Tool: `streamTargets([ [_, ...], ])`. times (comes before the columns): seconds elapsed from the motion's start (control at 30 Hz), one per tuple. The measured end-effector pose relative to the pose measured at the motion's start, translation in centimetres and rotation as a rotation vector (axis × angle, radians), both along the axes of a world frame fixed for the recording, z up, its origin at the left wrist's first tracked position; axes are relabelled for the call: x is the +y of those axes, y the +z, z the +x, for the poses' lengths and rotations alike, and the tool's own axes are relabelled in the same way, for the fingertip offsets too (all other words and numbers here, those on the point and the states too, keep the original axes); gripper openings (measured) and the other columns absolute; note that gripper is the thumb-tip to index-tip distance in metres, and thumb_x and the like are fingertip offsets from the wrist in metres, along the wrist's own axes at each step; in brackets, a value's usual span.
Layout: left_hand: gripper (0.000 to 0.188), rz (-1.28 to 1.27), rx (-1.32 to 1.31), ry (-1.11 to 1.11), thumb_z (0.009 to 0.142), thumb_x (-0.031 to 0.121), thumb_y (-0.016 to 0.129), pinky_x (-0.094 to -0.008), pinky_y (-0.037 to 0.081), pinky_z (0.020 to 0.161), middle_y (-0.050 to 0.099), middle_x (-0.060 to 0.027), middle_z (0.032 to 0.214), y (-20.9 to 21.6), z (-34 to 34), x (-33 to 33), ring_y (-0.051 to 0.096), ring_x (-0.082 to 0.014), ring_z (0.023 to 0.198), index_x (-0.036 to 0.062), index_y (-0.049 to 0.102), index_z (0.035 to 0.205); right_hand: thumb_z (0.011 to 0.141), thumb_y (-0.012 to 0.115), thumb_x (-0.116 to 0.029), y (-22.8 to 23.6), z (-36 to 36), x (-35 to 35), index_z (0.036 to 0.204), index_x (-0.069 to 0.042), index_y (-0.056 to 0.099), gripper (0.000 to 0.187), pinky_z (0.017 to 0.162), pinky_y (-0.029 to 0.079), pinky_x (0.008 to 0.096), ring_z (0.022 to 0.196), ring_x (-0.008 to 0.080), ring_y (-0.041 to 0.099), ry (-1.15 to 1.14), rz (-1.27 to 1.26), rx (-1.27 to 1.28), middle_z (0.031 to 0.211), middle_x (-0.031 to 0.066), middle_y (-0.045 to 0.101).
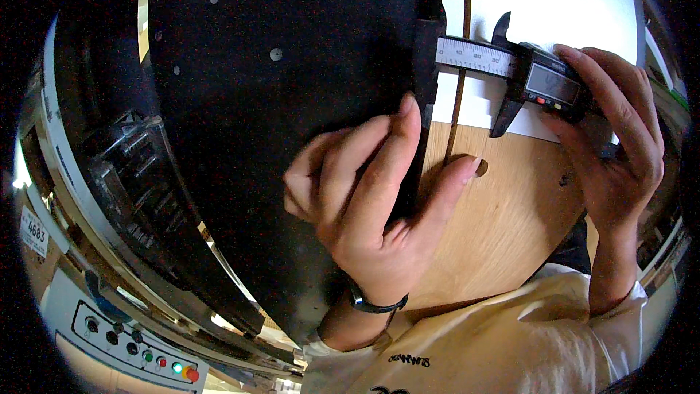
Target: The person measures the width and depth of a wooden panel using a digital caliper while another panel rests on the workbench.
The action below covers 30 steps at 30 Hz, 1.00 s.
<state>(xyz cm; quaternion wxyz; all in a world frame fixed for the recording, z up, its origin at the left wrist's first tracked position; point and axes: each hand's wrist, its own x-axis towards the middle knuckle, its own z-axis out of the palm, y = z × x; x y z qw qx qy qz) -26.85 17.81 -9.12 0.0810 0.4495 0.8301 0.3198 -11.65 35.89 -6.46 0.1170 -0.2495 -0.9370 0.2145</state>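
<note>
A digital caliper (552, 82) with a grey display lies across a narrow dark groove (458, 106), its jaws spread apart. My right hand (625, 135) grips the display end between thumb and fingers. The fixed jaw sits at the edge of a large black panel (292, 109). My left hand (375, 201) rests by that edge, thumb and index finger apart, the other fingers curled. The index fingertip is close to the fixed jaw; whether it touches cannot be told. The left thumb tip is beside a dark hole (480, 168) in a light wooden board (510, 219).
A white surface (558, 0) borders the wood at the far right. Round metal fasteners (275, 54) dot the black panel. At the lower left is a control panel (131, 346) with knobs and coloured buttons. Dark machine parts (138, 168) stand left of the panel.
</note>
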Motion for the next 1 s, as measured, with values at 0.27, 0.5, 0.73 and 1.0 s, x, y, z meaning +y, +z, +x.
streamTargets([
  [0.27, 0.063, 0.002, -0.006, -0.009, 0.063, 0.022, 0.093, -0.0381, 0.043, 0.094, 0.067, -0.0080, 0.110, 0.16, 0.29, 0.00, 0.054, -0.0266, 0.103, 0.0012, 0.070, 0.118, 0.067, 0.081, 0.002, -0.07, 0.32, -0.03, 0.121, -0.002, 0.068, 0.056, 0.087, 0.052, 0.0339, 0.104, 0.0271, 0.063, 0.009, 0.032, 0.015, 0.115, 0.0139, 0.066],
  [0.5, 0.064, -0.024, 0.008, -0.004, 0.062, 0.023, 0.092, -0.0395, 0.043, 0.095, 0.068, -0.0080, 0.109, 0.03, 0.26, 0.02, 0.055, -0.0270, 0.103, 0.0012, 0.070, 0.118, 0.067, 0.081, 0.003, -0.24, 0.20, -0.12, 0.121, -0.002, 0.068, 0.055, 0.087, 0.052, 0.0342, 0.104, 0.0270, 0.064, 0.004, 0.018, 0.009, 0.115, 0.0141, 0.066],
  [0.73, 0.062, -0.024, 0.018, -0.009, 0.063, 0.024, 0.092, -0.0405, 0.042, 0.095, 0.069, -0.0090, 0.110, -0.26, 0.06, -0.10, 0.055, -0.0277, 0.103, 0.0009, 0.070, 0.117, 0.067, 0.081, 0.003, -0.60, 0.09, -0.24, 0.121, -0.002, 0.068, 0.055, 0.087, 0.053, 0.0342, 0.104, 0.0275, 0.064, -0.011, -0.001, 0.022, 0.116, 0.0145, 0.066],
  [1.0, 0.061, -0.048, 0.015, -0.008, 0.064, 0.024, 0.091, -0.0403, 0.042, 0.094, 0.069, -0.0094, 0.111, -0.06, -0.01, 0.01, 0.055, -0.0277, 0.102, 0.0007, 0.070, 0.117, 0.067, 0.081, 0.003, -0.47, -0.07, -0.18, 0.121, -0.001, 0.068, 0.055, 0.088, 0.053, 0.0344, 0.104, 0.0278, 0.064, -0.009, -0.010, 0.014, 0.116, 0.0149, 0.066],
])
